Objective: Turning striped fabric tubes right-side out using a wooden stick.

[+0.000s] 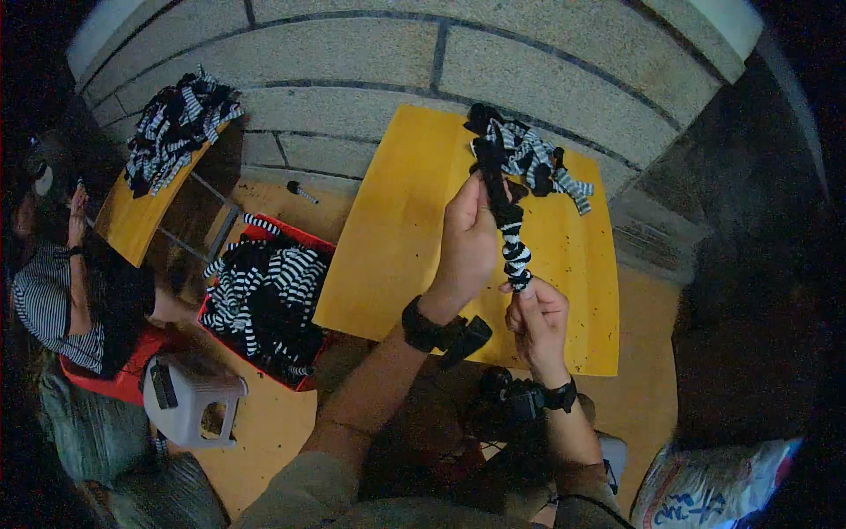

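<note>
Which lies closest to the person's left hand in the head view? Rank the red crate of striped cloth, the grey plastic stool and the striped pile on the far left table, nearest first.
From the left hand:
1. Red crate of striped cloth, on the floor just left of the yellow table.
2. Grey plastic stool, lower left, beyond the crate.
3. Striped pile, upper left on the other table; close to the stool's distance, slightly farther.

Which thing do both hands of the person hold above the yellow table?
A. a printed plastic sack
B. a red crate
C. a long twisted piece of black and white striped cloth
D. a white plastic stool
C: the left hand grips the upper part of the striped cloth piece and the right hand pinches its lower end, above the yellow table.
</note>
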{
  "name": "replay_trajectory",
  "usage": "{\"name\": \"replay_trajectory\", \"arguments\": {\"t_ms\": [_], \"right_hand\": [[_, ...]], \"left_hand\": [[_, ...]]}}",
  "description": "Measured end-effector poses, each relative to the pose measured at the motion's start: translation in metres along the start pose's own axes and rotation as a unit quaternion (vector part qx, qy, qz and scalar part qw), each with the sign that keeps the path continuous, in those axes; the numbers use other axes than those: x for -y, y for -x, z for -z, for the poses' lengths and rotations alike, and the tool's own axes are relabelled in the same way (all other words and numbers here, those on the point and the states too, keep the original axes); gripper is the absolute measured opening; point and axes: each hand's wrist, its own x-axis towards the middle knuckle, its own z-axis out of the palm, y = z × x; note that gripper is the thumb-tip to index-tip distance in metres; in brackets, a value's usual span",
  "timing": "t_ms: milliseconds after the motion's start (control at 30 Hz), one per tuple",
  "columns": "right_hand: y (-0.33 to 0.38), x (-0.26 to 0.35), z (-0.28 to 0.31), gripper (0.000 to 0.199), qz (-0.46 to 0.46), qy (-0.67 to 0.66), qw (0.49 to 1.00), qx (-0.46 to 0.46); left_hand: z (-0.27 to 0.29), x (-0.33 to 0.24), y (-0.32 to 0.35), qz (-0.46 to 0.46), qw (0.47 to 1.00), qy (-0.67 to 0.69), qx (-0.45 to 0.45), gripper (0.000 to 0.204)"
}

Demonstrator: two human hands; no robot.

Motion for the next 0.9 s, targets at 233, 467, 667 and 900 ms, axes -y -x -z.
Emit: {"name": "replay_trajectory", "arguments": {"t_ms": [233, 467, 667, 900], "right_hand": [[-0.004, 0.009, 0.005, 0.030, -0.033, 0.020, 0.999, 0.016], [-0.003, 0.004, 0.007, 0.030, -0.049, -0.006, 0.997, 0.060], [-0.004, 0.000, -0.007, 0.027, -0.043, -0.086, 0.995, 0.019], [-0.007, 0.016, 0.028, 0.026, -0.127, -0.184, 0.969, 0.105]], "left_hand": [[0.012, -0.020, -0.009, 0.022, 0.991, 0.123, -0.039, 0.012], [0.030, -0.016, -0.017, -0.029, 0.995, 0.082, -0.056, 0.022], [0.007, 0.015, -0.005, 0.004, 0.985, -0.164, -0.049, 0.023], [0.018, -0.022, -0.020, 0.002, 0.998, 0.068, 0.003, 0.028]]}}
